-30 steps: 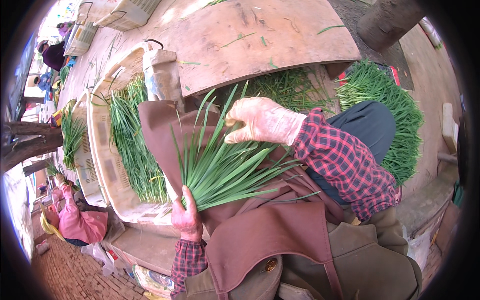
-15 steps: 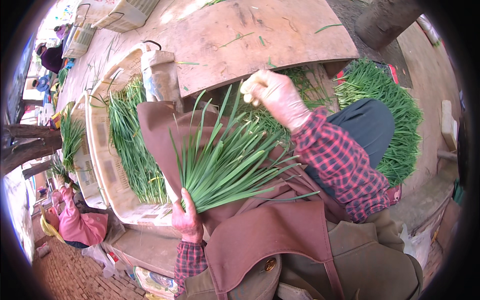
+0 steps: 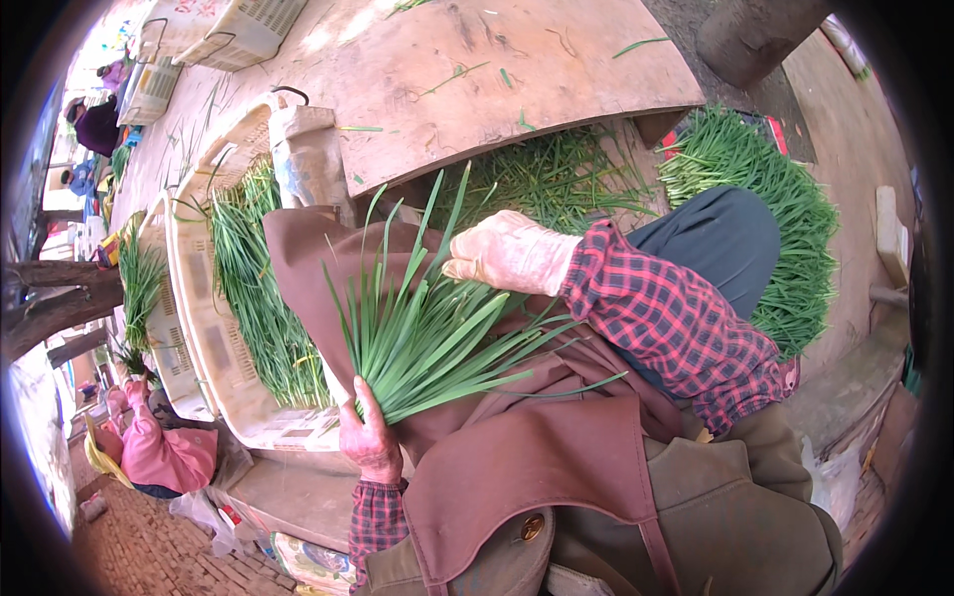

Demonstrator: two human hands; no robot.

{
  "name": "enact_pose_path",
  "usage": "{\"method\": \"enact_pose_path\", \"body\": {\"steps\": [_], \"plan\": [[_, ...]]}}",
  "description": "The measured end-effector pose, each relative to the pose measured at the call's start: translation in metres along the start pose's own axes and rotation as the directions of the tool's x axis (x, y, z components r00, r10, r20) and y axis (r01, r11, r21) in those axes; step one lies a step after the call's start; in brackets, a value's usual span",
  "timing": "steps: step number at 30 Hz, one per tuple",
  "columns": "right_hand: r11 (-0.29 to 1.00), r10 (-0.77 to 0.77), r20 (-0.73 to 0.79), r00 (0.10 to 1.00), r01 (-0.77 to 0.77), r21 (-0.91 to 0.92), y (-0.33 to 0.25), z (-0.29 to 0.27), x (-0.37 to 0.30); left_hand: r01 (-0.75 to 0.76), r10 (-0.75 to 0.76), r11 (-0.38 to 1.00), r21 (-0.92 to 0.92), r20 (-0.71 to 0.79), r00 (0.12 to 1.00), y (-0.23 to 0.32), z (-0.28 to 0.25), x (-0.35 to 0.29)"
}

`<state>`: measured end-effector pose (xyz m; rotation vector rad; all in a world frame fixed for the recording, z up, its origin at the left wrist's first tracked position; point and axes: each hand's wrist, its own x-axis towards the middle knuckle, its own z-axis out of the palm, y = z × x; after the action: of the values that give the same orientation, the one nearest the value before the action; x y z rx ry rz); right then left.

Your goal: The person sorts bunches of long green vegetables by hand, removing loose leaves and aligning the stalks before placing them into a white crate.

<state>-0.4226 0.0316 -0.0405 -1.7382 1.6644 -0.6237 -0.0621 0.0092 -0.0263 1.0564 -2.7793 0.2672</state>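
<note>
So on me I can see red-and-black plaid flannel sleeves on both arms, a pale glove on my right hand [image 3: 509,254], left hand [image 3: 370,444] bare, a brown apron with a brass button, olive jacket, dark trousers.

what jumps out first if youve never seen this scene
A fan of long green leaves spreads across the brown apron at centre, gripped at its base by the bare left hand, while the gloved right hand rests on the leaf tips. To the left, a pale crate holds more greens, and a heap of greens lies right.
</note>
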Motion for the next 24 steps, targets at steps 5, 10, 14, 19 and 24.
{"method": "enact_pose_path", "body": {"steps": [5,10,14,19,24], "plan": [[0.873,0.274,-0.174,0.946,-0.169,0.457,-0.013,0.001,-0.001,0.046,-0.048,0.996,0.077,0.020,0.999,0.007,-0.001,-0.001],[0.894,0.404,-0.503,0.764,-0.213,0.395,0.026,-0.026,-0.003,0.044,-0.046,0.996,0.076,0.024,0.999,0.006,-0.002,-0.003],[0.757,0.166,-0.185,0.969,-0.005,0.653,0.002,-0.058,-0.024,0.025,-0.026,0.996,0.084,0.012,1.000,0.006,0.000,-0.002],[0.979,0.041,0.095,0.995,-0.059,0.194,-0.031,-0.058,-0.016,0.050,-0.052,0.997,0.056,0.038,0.998,0.006,-0.003,-0.004],[0.987,-0.154,0.069,0.986,0.156,-0.024,-0.036,0.005,0.000,0.049,-0.051,0.998,0.041,0.044,0.998,0.008,-0.004,0.001]]}}
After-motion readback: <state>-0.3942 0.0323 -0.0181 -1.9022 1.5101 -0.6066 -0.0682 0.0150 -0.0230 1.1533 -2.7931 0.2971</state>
